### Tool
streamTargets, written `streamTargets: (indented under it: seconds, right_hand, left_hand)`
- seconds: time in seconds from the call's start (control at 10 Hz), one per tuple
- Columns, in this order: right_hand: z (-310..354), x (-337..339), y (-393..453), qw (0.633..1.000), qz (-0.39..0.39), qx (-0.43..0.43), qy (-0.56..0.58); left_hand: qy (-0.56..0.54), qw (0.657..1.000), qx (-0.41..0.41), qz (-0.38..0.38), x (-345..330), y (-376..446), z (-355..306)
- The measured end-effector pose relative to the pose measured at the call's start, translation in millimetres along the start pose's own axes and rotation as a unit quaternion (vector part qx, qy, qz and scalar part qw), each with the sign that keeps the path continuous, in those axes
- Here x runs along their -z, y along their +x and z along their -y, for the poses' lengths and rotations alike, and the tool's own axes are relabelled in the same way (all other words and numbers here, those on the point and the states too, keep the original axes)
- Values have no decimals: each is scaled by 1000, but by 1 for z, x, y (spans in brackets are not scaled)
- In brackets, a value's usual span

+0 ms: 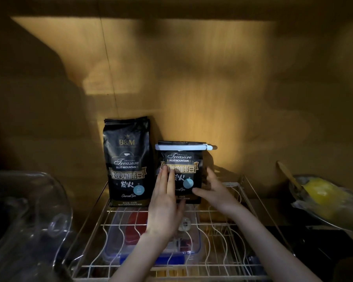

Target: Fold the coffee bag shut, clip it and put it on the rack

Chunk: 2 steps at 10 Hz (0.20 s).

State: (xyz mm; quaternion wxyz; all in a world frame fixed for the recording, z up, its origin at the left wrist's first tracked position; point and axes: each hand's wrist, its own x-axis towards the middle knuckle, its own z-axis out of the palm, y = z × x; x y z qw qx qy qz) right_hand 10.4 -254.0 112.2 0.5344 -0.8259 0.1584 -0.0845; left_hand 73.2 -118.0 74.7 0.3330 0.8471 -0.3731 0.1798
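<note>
Forearms reach in from the near edge over the wire rack (218, 237). Left hand (166, 202): fingers (170, 180) straight, close together, flat on front of clipped coffee bag (189, 171), not gripping. Right hand (216, 192): fingers spread loosely, thumb at bag's lower right edge; contact unclear. Bag stands upright on rack, white clip (183, 147) across its folded top. Just left of the fingers, touching, stands a taller bag (127, 161).
</note>
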Motion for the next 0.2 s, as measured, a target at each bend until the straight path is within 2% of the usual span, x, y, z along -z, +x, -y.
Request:
streamTargets:
  seconds: [0.1,0.2]
  right_hand:
    - [21,16,-17,999,-37,16,-15]
    - [50,37,-48,987,-117,114,-1]
  left_hand:
    - [-7,1000,-2,-14,23,7,-8]
    - [-12,1000,11,-8,54,23,-17]
